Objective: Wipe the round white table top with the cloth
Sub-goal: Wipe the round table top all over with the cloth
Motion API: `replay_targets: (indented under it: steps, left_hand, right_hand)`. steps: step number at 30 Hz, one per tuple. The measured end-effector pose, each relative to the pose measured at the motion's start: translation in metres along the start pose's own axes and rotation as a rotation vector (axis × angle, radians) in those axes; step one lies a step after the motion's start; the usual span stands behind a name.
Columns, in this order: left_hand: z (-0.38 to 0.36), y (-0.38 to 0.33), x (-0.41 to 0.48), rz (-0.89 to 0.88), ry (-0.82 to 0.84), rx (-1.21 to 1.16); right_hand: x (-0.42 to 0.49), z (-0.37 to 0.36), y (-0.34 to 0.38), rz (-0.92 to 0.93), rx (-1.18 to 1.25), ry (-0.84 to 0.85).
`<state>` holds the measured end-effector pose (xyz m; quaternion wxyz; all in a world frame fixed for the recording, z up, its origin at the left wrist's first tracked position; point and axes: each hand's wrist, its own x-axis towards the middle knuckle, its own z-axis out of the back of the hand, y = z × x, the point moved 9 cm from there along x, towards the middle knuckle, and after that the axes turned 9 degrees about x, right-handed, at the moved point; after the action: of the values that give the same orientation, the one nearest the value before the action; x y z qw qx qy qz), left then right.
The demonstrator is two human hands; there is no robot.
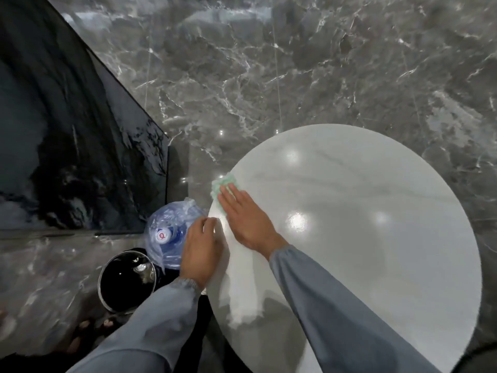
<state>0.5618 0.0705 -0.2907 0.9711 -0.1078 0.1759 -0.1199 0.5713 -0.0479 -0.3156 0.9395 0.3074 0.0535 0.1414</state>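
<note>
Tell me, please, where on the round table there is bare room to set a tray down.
Nearly the whole table top is bare, from the far rim across the centre to the right edge. Only the left rim is crowded: the right hand presses the green cloth there, and the left hand rests on the edge beside it.

the round table top (376,211) is seen as a smooth, glossy white surface with faint grey veining, and ceiling lights are mirrored in it. a soft, fuzzy green cloth (224,184) is pressed on its left edge. the floor (269,76) is finished in polished grey marble-like stone with white veins. at the far left a glossy black panel (67,144) is seen. near left, a water bottle (166,238) of clear blue plastic is wrapped in thin crinkled film, beside a shiny dark bin (126,278) with a metallic rim. both sleeves (336,305) are of matt grey fabric.
</note>
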Motion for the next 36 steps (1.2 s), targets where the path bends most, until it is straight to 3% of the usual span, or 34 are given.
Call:
replay_targets:
  steps: [2, 5, 9, 11, 14, 18, 20, 22, 24, 29, 33, 36]
  left_hand:
    - [-0.001, 0.012, -0.012, 0.011, 0.038, -0.020]
    - [0.000, 0.014, -0.024, -0.059, 0.072, -0.034]
    - [0.011, 0.023, -0.024, -0.003, 0.042, -0.164]
    - [0.012, 0.030, -0.020, 0.024, 0.053, -0.225]
    - [0.017, 0.040, -0.015, 0.085, 0.025, -0.298]
    - [0.016, 0.047, -0.021, 0.127, 0.049, -0.318]
    - [0.012, 0.049, -0.029, 0.153, 0.081, -0.303]
    - [0.011, 0.049, -0.034, 0.140, 0.089, -0.292]
    - [0.013, 0.046, -0.033, 0.113, 0.084, -0.275]
    - [0.018, 0.027, -0.024, 0.050, 0.052, -0.230]
    - [0.013, 0.009, -0.017, -0.063, 0.045, -0.150]
    - [0.003, -0.002, -0.017, -0.106, 0.087, -0.074]
  right_hand:
    - [-0.018, -0.019, 0.022, 0.087, 0.010, 0.093]
    - [-0.011, 0.000, 0.000, 0.127, -0.066, 0.133]
    - [0.018, 0.068, -0.071, -0.215, -0.061, -0.028]
    - [0.027, 0.068, -0.066, -0.262, -0.064, -0.077]
    - [0.010, 0.025, -0.010, -0.092, -0.094, -0.088]
    - [-0.068, -0.043, 0.083, 0.204, 0.037, 0.072]
    - [-0.087, -0.057, 0.099, 0.299, 0.075, 0.177]
    - [-0.079, -0.049, 0.085, 0.355, 0.051, 0.176]
    - [-0.052, -0.021, 0.042, 0.266, -0.008, 0.087]
    - [-0.017, 0.061, -0.066, -0.202, -0.068, -0.069]
    - [-0.057, 0.034, -0.019, -0.118, -0.072, -0.085]
    - [-0.117, -0.023, 0.047, 0.079, 0.020, 0.069]
